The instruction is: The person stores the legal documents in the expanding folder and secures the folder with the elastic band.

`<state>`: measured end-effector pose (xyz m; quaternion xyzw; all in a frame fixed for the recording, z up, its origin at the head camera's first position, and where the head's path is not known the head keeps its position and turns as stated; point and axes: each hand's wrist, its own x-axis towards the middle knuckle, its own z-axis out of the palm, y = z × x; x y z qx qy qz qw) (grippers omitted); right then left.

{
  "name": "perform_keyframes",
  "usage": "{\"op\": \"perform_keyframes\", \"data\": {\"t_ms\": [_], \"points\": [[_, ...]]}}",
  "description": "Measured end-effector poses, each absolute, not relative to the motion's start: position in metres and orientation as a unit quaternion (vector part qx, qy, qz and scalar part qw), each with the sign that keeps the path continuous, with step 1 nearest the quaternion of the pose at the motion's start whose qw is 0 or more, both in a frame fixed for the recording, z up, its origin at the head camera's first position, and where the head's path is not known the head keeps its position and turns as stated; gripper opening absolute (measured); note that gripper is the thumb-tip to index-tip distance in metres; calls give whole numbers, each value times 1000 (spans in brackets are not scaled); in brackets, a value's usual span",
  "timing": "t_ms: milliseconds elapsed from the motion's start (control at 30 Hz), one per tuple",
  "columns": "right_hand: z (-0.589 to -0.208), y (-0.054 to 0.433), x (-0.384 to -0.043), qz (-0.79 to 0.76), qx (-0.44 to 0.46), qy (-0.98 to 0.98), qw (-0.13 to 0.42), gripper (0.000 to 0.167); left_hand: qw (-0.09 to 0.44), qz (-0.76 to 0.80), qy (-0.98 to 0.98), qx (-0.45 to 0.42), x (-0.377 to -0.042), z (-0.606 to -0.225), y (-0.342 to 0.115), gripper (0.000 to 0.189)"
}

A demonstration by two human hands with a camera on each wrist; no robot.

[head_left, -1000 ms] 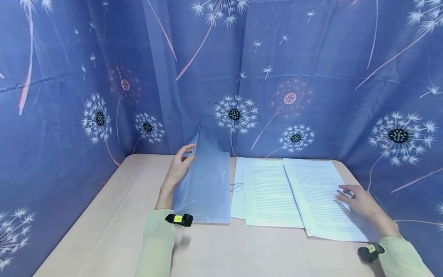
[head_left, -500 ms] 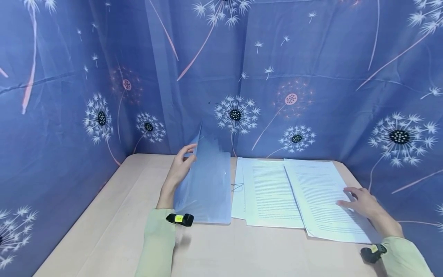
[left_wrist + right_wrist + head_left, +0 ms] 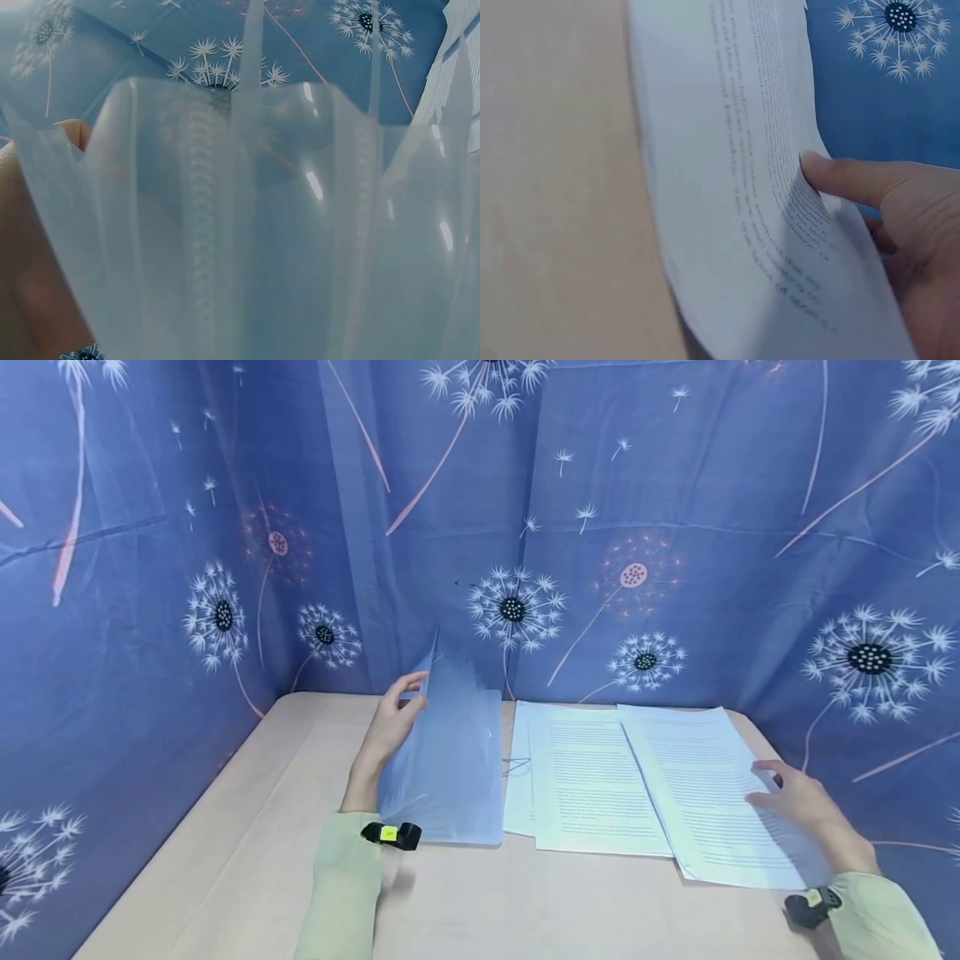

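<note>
A blue translucent folder [image 3: 461, 777] lies on the table, its cover and several clear pockets [image 3: 289, 225] fanned upward. My left hand [image 3: 386, 718] holds the raised cover at its edge, fingers on the far side of the plastic. On the right, my right hand [image 3: 806, 806] pinches the right edge of a printed sheet [image 3: 705, 793], thumb on the text and fingers beneath. In the right wrist view the paper [image 3: 727, 225] bends up along that edge. Whether it is one sheet or more, I cannot tell.
Another stack of printed pages [image 3: 600, 785] lies between the folder and the held paper, partly overlapped by it. Thin dark lines show on a white sheet [image 3: 517, 810] beside the folder. A blue dandelion-print curtain [image 3: 450, 527] encloses the pale table [image 3: 262, 827].
My right hand has shifted right and closed on the paper's edge, and the printed sheet has slid slightly to the right. My left hand stays at the folder cover.
</note>
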<state>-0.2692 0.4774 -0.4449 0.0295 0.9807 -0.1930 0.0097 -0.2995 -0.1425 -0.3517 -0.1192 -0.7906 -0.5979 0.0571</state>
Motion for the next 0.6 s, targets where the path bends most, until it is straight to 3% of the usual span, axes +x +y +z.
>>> {"op": "perform_keyframes", "data": {"t_ms": [267,600], "points": [[-442,473,-268,-182,3,981,-67,53,54,-595,-793,-119,-300,-352,-144,53],[-437,468,-266,-173,-9,981,-83,47,51,-595,-794,-119,-299,-351,-144,53]]}}
